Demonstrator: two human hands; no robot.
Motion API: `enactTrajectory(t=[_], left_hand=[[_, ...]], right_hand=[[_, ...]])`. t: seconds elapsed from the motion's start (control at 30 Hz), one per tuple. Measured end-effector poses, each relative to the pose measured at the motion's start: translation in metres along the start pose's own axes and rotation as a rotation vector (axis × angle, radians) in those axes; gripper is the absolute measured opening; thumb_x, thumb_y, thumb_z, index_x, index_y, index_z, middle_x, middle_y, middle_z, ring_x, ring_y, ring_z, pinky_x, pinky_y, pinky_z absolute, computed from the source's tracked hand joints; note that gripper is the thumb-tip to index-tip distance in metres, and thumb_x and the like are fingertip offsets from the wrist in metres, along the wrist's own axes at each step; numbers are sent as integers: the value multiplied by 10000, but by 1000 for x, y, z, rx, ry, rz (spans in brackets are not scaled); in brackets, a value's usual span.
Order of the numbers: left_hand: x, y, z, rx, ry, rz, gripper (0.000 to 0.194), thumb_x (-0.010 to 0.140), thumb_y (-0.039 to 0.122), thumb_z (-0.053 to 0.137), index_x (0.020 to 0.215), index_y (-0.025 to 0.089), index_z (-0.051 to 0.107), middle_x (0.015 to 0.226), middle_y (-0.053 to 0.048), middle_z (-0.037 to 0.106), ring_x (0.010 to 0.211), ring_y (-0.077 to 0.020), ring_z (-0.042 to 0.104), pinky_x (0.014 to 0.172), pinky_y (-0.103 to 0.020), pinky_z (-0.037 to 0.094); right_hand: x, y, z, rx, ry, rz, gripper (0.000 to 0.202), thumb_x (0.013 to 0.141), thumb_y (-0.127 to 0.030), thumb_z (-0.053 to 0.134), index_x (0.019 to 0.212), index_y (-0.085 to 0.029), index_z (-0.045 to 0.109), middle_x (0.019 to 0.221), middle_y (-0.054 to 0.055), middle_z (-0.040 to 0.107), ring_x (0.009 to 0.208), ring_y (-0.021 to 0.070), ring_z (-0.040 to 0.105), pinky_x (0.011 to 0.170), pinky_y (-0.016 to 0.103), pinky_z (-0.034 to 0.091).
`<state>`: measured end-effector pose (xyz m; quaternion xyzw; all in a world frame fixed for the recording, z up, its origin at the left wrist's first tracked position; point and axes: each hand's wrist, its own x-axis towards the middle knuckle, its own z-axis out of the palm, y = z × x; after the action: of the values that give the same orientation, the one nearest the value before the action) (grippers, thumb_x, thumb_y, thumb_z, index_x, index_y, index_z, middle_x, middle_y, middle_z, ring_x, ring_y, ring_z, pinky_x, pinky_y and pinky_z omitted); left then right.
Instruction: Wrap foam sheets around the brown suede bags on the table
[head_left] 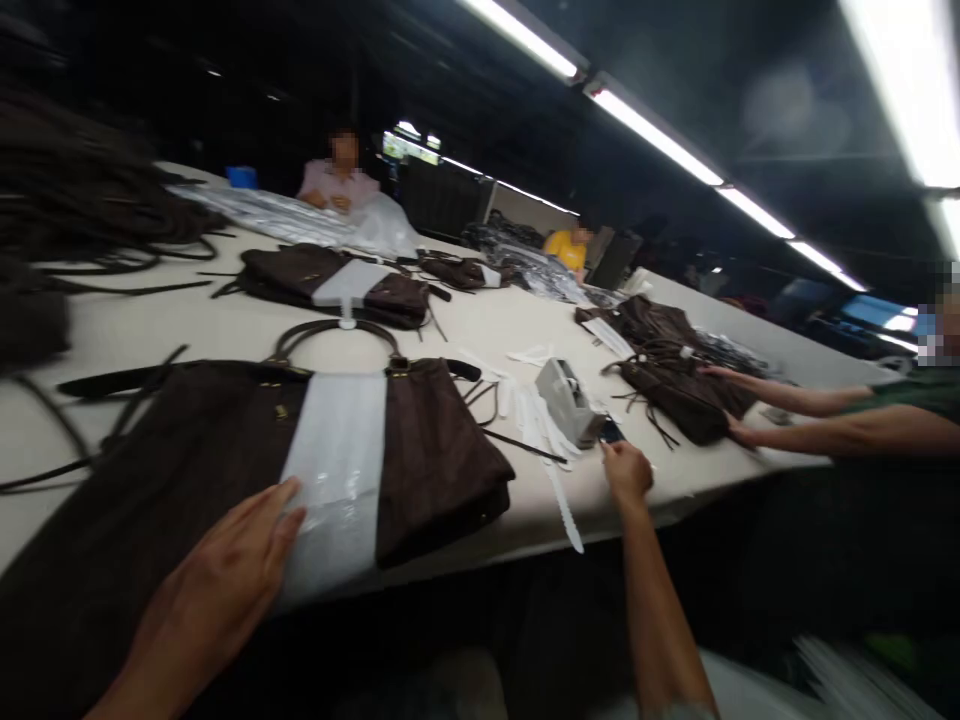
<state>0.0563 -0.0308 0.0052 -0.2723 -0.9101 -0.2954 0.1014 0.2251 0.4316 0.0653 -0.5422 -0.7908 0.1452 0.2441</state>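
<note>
A dark brown handbag point(450, 450) lies in front of me with its handles up, a white translucent foam wrap point(341, 450) around its middle. My left hand point(232, 560) rests flat, fingers extended, on the wrap's left edge and the bag. At the front end of a grey tape dispenser point(566, 400), my right hand point(628, 472) is closed in a pinch at the tape; the strip itself is hard to make out. White paper-like strips point(536, 420) lie beside the dispenser, one hanging over the table edge.
More wrapped brown bags point(330, 285) lie farther back on the pale table point(495, 330). Dark bags and straps point(82, 190) pile up at left. On the right, a co-worker's hands point(739, 430) touch another bag point(675, 395). Two other people sit at the far side near clear plastic.
</note>
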Motion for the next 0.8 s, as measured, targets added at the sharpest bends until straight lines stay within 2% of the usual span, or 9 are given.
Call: enactTrajectory(t=[0.07,0.13,0.2,0.3,0.37,0.43,0.53,0.7,0.8], left_hand=[[-2,4,-10,-34,-76,-100,621,938,573,267,1315,166,547,1324,-93,598,1247,-261,537,1087,-453,421],[3,7,-20,-107,-120,-149,610,944,553,258,1323,173,548,1348,-78,583,1248,-235,539,1096,-412,412],[9,7,-29,-179,-154,-174,603,946,539,245,1308,180,566,1360,-70,576,1262,-221,526,1110,-396,388],[14,1,-38,-242,-200,-177,572,950,522,234,1260,221,610,1373,-43,569,1272,-217,515,1116,-405,369],[16,-5,-40,-258,-211,-155,555,950,510,234,1242,241,621,1381,-32,562,1278,-216,509,1114,-409,366],[17,-10,-39,-265,-218,-133,546,947,482,232,1237,234,622,1379,-38,562,1270,-217,513,1107,-406,373],[16,-13,-32,-279,-184,-133,527,940,413,241,1254,181,594,1314,-68,609,1221,-219,547,1086,-399,394],[10,-18,-13,-272,10,-131,489,938,352,288,1285,128,548,1179,-120,664,1100,-254,610,1009,-424,454],[6,-22,-5,-270,91,-127,443,937,312,321,1257,129,567,1138,-134,666,1044,-259,629,957,-413,485]], right_hand=[[-26,-7,-3,213,56,-48,249,815,-361,605,733,-151,712,791,152,716,708,245,624,631,328,429],[-65,-26,-7,617,-17,-102,331,749,-473,694,790,-145,715,717,102,704,589,193,580,577,306,454],[-119,-56,-12,867,-291,-139,403,684,-517,761,810,-137,713,669,73,688,520,157,552,509,277,458],[-203,-114,-12,913,-814,-154,399,717,-525,748,774,-132,702,639,60,685,491,144,587,465,241,477],[-244,-150,-2,942,-1002,-151,410,727,-534,732,761,-127,693,630,62,691,480,146,604,442,230,482],[-267,-179,12,958,-1015,-181,384,740,-514,717,736,-131,684,620,55,690,471,139,607,431,216,481],[-279,-207,28,946,-909,-268,314,784,-450,674,718,-143,679,617,36,683,478,125,610,434,195,480],[-287,-238,51,918,-1026,-269,279,749,-405,692,701,-132,670,572,29,660,456,130,609,406,199,488],[-292,-248,71,837,-991,-224,200,767,-289,666,650,-129,641,524,15,637,416,119,591,392,192,483]])
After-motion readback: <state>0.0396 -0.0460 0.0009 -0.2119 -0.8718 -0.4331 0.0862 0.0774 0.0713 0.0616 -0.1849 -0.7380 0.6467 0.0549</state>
